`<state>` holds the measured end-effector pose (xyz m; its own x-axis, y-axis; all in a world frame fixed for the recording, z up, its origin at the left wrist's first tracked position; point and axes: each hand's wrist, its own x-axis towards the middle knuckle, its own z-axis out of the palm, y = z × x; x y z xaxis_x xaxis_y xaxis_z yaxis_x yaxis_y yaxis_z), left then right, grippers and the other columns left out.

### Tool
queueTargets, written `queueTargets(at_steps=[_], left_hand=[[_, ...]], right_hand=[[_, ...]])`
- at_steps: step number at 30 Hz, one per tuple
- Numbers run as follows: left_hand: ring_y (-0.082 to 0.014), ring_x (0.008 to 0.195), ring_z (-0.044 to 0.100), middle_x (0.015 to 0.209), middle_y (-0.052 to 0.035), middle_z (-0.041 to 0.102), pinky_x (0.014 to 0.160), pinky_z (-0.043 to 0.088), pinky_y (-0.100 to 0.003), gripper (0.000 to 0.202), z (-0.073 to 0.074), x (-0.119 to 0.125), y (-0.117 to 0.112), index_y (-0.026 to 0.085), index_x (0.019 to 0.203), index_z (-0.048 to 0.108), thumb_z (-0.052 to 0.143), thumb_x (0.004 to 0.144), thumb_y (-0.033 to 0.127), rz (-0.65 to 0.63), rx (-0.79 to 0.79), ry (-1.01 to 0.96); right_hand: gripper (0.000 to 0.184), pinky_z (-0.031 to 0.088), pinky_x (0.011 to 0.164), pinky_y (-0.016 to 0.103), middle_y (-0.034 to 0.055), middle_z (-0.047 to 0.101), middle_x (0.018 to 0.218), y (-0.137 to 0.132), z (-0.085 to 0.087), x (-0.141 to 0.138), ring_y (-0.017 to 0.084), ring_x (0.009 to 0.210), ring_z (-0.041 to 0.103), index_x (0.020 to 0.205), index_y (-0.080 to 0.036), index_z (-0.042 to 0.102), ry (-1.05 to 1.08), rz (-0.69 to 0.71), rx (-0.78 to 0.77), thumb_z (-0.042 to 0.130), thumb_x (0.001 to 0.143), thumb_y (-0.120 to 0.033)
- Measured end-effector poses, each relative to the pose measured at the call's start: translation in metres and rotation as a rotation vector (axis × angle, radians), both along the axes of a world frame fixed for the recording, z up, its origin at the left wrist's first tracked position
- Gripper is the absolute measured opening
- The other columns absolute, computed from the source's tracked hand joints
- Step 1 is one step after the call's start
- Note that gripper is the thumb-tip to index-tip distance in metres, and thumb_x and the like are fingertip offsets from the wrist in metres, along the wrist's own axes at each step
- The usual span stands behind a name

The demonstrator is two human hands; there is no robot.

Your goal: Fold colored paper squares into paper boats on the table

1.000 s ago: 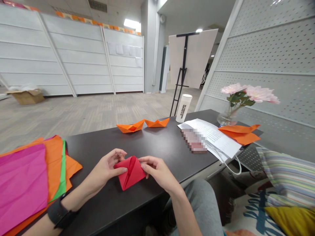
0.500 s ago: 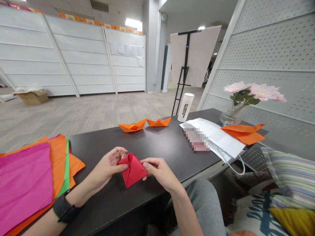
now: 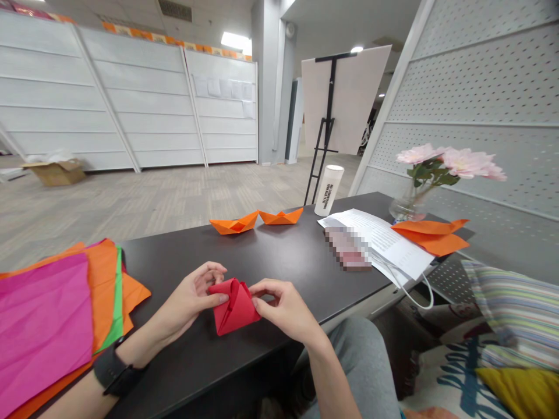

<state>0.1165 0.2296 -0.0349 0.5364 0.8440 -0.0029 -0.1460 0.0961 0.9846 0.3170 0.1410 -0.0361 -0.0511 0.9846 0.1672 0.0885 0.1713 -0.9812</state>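
Observation:
A small folded piece of red paper (image 3: pixel 234 311) is held between my two hands, above the near part of the dark table (image 3: pixel 183 326). My left hand (image 3: pixel 203 291) pinches its left corner, thumb in front and fingers behind. On the opposite side, my right hand (image 3: pixel 279 305) grips the right edge between thumb and fingers. The paper has a diagonal flap on its front, and its top edge bulges open a little. Beyond the hands, two orange paper boats (image 3: pixel 236 223) stand end to end near the far table edge.
Coloured paper sheets (image 3: pixel 48 326) lie stacked at the left. To the right are printed pages (image 3: pixel 375 233), a pixelated pinkish object (image 3: pixel 348 249), a white cable (image 3: pixel 430 297), a white tumbler (image 3: pixel 329 191), folded orange paper (image 3: pixel 430 235) and a flower vase (image 3: pixel 408 206).
The red paper has turned slightly and its shape has shifted, with the top peak lower and the upper edge more bulged. My right hand has bent its fingers more around the right side.

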Motion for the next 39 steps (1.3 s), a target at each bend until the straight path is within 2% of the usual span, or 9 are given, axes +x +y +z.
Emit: queueTargets(at_steps=[3, 6, 9, 18, 26, 29, 33, 36, 39], left_hand=[[-0.0121, 0.078, 0.055, 0.083, 0.0021, 0.058, 0.073, 0.045, -0.022, 0.041, 0.002, -0.001, -0.002, 0.021, 0.095, 0.065, 0.088, 0.061, 0.018, -0.013, 0.013, -0.001], [-0.0158, 0.082, 0.059, 0.088, -0.0030, 0.065, 0.072, 0.046, -0.024, 0.029, 0.004, -0.003, -0.002, 0.019, 0.090, 0.070, 0.085, 0.068, 0.031, -0.058, -0.003, 0.034], [-0.0159, 0.076, 0.059, 0.085, -0.0052, 0.068, 0.067, 0.045, -0.023, 0.028, 0.004, -0.004, 0.000, 0.017, 0.084, 0.074, 0.078, 0.075, 0.043, -0.065, -0.056, 0.045], [-0.0160, 0.074, 0.063, 0.085, -0.0065, 0.073, 0.069, 0.046, -0.025, 0.024, 0.000, -0.006, 0.005, 0.017, 0.086, 0.076, 0.079, 0.075, 0.038, -0.126, 0.006, 0.044], [-0.0158, 0.075, 0.063, 0.083, -0.0054, 0.071, 0.073, 0.048, -0.027, 0.029, 0.003, -0.008, 0.009, 0.017, 0.092, 0.070, 0.082, 0.072, 0.034, -0.008, 0.078, 0.088], [-0.0155, 0.078, 0.060, 0.081, -0.0018, 0.066, 0.073, 0.047, -0.026, 0.028, 0.006, -0.005, 0.008, 0.020, 0.095, 0.065, 0.079, 0.075, 0.034, 0.086, 0.172, 0.057], [-0.0166, 0.078, 0.056, 0.086, -0.0028, 0.061, 0.069, 0.045, -0.026, 0.017, 0.008, -0.004, 0.007, 0.020, 0.086, 0.065, 0.068, 0.083, 0.037, 0.156, 0.396, 0.075], [-0.0184, 0.081, 0.056, 0.088, -0.0051, 0.059, 0.071, 0.044, -0.027, 0.021, 0.011, -0.006, 0.007, 0.019, 0.078, 0.067, 0.060, 0.088, 0.035, 0.119, 0.511, 0.159], [-0.0200, 0.085, 0.058, 0.088, -0.0057, 0.061, 0.076, 0.045, -0.029, 0.019, 0.015, -0.006, 0.005, 0.019, 0.080, 0.069, 0.062, 0.087, 0.035, 0.117, 0.484, 0.167]], right_hand=[[0.020, 0.054, 0.064, 0.024, 0.0026, 0.072, 0.087, -0.001, 0.001, 0.001, 0.014, 0.071, 0.066, 0.096, -0.018, 0.077, 0.013, 0.029, -0.034, 0.062, 0.083, -0.022], [0.022, 0.055, 0.057, 0.025, 0.0020, 0.071, 0.082, -0.001, -0.001, 0.001, 0.013, 0.060, 0.064, 0.097, -0.018, 0.076, 0.088, 0.023, -0.090, 0.060, 0.086, -0.030], [0.022, 0.056, 0.058, 0.026, 0.0027, 0.071, 0.084, 0.001, -0.003, 0.002, 0.015, 0.066, 0.065, 0.096, -0.018, 0.075, 0.076, -0.030, -0.066, 0.060, 0.086, -0.030], [0.023, 0.055, 0.056, 0.026, 0.0033, 0.072, 0.079, 0.004, 0.001, 0.005, 0.015, 0.060, 0.062, 0.090, -0.016, 0.075, -0.056, -0.131, -0.027, 0.058, 0.087, -0.031], [0.022, 0.054, 0.060, 0.028, 0.0060, 0.073, 0.083, 0.007, -0.004, 0.008, 0.019, 0.071, 0.066, 0.088, -0.017, 0.073, -0.015, -0.243, 0.006, 0.061, 0.086, -0.035], [0.023, 0.054, 0.064, 0.030, 0.0069, 0.072, 0.083, 0.010, -0.008, 0.008, 0.020, 0.074, 0.066, 0.089, -0.017, 0.072, 0.015, -0.280, 0.014, 0.061, 0.087, -0.036], [0.026, 0.055, 0.062, 0.029, 0.0066, 0.071, 0.094, 0.015, -0.016, 0.006, 0.021, 0.078, 0.066, 0.107, -0.020, 0.063, 0.168, -0.325, 0.029, 0.061, 0.086, -0.036], [0.021, 0.056, 0.063, 0.030, 0.0071, 0.071, 0.096, 0.018, -0.021, 0.005, 0.020, 0.078, 0.065, 0.099, -0.020, 0.064, 0.184, -0.336, 0.035, 0.060, 0.087, -0.038], [0.023, 0.056, 0.073, 0.033, 0.0076, 0.072, 0.091, 0.019, -0.022, 0.004, 0.021, 0.081, 0.066, 0.089, -0.018, 0.068, 0.161, -0.354, 0.033, 0.060, 0.088, -0.040]])
